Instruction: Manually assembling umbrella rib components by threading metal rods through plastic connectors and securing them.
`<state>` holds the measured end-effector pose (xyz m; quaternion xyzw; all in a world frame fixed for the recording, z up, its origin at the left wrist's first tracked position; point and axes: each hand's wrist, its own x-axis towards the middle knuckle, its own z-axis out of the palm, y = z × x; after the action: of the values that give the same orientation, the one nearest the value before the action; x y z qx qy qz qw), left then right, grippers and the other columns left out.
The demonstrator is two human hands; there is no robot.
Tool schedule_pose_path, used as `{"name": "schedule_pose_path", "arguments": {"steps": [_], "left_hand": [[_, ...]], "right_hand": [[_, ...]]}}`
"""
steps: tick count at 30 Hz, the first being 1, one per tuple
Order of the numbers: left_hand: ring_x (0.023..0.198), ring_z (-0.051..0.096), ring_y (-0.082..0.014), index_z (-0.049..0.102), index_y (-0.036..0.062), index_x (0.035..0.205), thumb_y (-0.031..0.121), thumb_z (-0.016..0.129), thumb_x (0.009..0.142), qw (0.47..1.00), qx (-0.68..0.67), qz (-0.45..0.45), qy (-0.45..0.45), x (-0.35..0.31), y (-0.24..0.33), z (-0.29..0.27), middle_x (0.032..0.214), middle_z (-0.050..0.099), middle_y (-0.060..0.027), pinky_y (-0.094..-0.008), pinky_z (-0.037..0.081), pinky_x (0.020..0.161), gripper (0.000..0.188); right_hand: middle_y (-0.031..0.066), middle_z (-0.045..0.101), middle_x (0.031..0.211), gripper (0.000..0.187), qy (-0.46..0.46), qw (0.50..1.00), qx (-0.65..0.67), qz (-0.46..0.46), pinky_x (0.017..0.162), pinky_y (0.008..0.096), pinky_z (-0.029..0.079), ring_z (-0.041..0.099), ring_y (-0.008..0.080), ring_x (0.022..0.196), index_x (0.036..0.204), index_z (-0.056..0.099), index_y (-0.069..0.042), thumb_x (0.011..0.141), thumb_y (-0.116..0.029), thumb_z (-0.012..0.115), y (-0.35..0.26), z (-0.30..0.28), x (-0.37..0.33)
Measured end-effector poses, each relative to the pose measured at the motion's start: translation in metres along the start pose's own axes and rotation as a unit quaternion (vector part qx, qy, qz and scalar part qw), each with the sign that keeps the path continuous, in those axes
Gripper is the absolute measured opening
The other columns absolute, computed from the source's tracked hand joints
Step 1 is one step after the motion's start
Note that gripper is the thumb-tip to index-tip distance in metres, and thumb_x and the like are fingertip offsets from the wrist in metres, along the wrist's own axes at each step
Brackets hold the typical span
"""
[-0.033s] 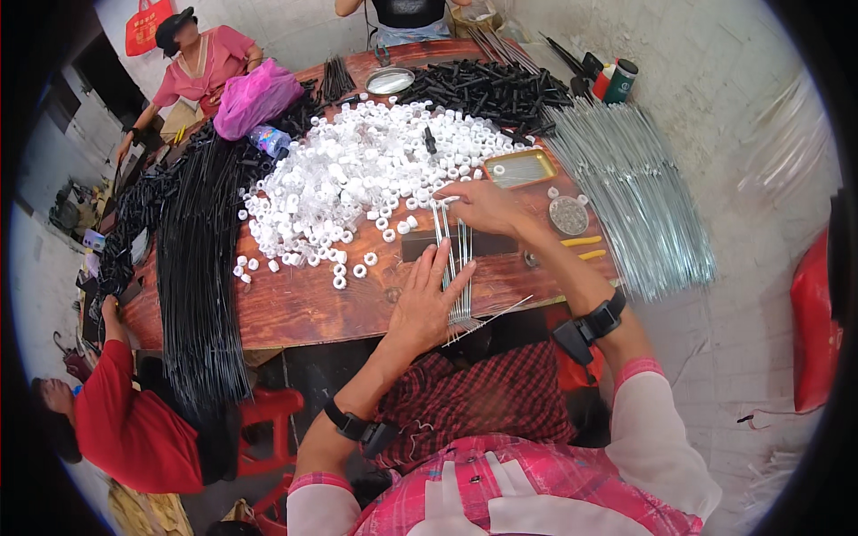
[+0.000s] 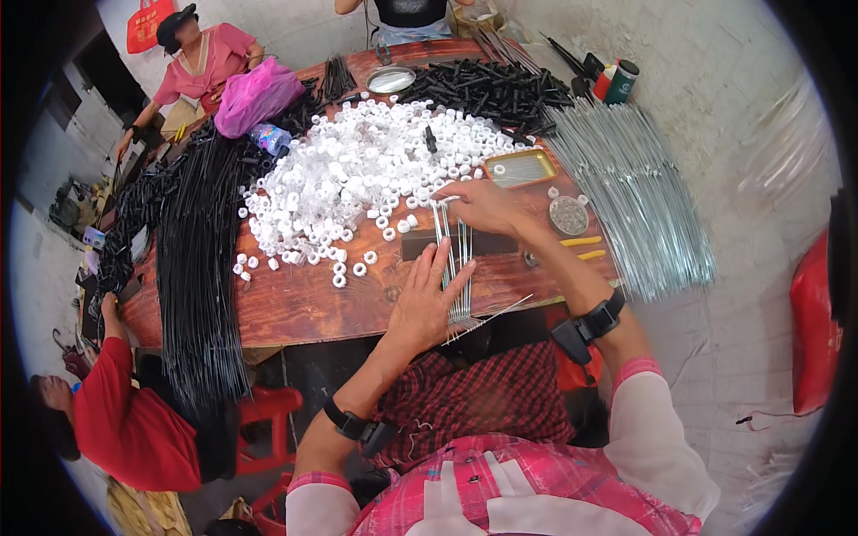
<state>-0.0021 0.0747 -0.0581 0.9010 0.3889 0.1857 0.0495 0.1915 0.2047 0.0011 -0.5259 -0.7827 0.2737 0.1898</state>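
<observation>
Thin metal rods [image 2: 465, 239] overhang the counter's [image 2: 299, 313] near edge, long axes pointing toward the far edge; one slants rightward across their near ends. The left hand [image 2: 424, 295] lies on them, its grip spread. Beyond, they cross a dark block [image 2: 493, 244]. The right hand [image 2: 485, 207] bends over their far ends; whether its grip pinches, I cannot tell. White rings [image 2: 357, 170] heap beyond.
</observation>
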Motion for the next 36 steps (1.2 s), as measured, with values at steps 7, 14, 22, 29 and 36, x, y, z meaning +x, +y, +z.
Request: {"name": "schedule_pose_path", "arguments": {"steps": [7, 14, 22, 29, 36], "left_hand": [[0.148, 0.024, -0.0492, 0.035, 0.0212, 0.158, 0.060, 0.077, 0.077, 1.000, 0.013, -0.002, -0.002, 0.001, 0.002, 0.000, 0.163, 0.017, -0.0295, -0.0544, 0.028, 0.120, 0.099], [0.148, 0.024, -0.0491, 0.037, 0.0215, 0.157, 0.060, 0.077, 0.078, 1.000, 0.007, -0.002, -0.001, 0.001, 0.001, 0.002, 0.164, 0.016, -0.0292, -0.0547, 0.028, 0.120, 0.097], [0.147, 0.026, -0.0504, 0.039, 0.0198, 0.156, 0.061, 0.076, 0.078, 1.000, 0.014, 0.003, 0.000, 0.002, 0.001, 0.001, 0.163, 0.018, -0.0307, -0.0546, 0.029, 0.120, 0.096], [0.144, 0.029, -0.0519, 0.040, 0.0186, 0.155, 0.058, 0.079, 0.078, 1.000, -0.005, 0.005, 0.010, 0.001, 0.000, 0.000, 0.161, 0.020, -0.0318, -0.0553, 0.032, 0.117, 0.095], [0.145, 0.028, -0.0523, 0.040, 0.0196, 0.155, 0.058, 0.079, 0.077, 1.000, -0.014, 0.005, 0.020, 0.001, 0.001, 0.002, 0.161, 0.019, -0.0323, -0.0562, 0.031, 0.118, 0.095]], "right_hand": [[0.0150, 0.076, 0.096, 0.039, 0.011, 1.000, 0.019, -0.012, 0.085, 0.0441, 0.055, 0.072, 0.0348, 0.094, 0.116, 0.076, -0.021, 0.085, -0.019, 0.053, 0.001, -0.003, 0.000], [0.0159, 0.075, 0.091, 0.034, 0.070, 0.996, -0.022, -0.050, 0.077, 0.0455, 0.056, 0.072, 0.0359, 0.085, 0.111, 0.078, -0.021, 0.087, -0.017, 0.054, 0.002, -0.007, -0.009], [0.0168, 0.075, 0.089, 0.030, 0.109, 0.981, -0.125, -0.097, 0.077, 0.0480, 0.056, 0.072, 0.0365, 0.085, 0.107, 0.078, -0.020, 0.089, -0.018, 0.055, 0.010, 0.003, -0.005], [0.0195, 0.073, 0.084, 0.029, 0.113, 0.985, -0.101, -0.081, 0.077, 0.0496, 0.056, 0.072, 0.0383, 0.081, 0.108, 0.077, -0.018, 0.087, -0.018, 0.057, -0.009, -0.004, -0.011], [0.0192, 0.074, 0.090, 0.030, 0.093, 0.986, -0.113, -0.083, 0.079, 0.0510, 0.056, 0.072, 0.0386, 0.085, 0.106, 0.078, -0.015, 0.085, -0.019, 0.057, 0.002, -0.002, -0.009]]}}
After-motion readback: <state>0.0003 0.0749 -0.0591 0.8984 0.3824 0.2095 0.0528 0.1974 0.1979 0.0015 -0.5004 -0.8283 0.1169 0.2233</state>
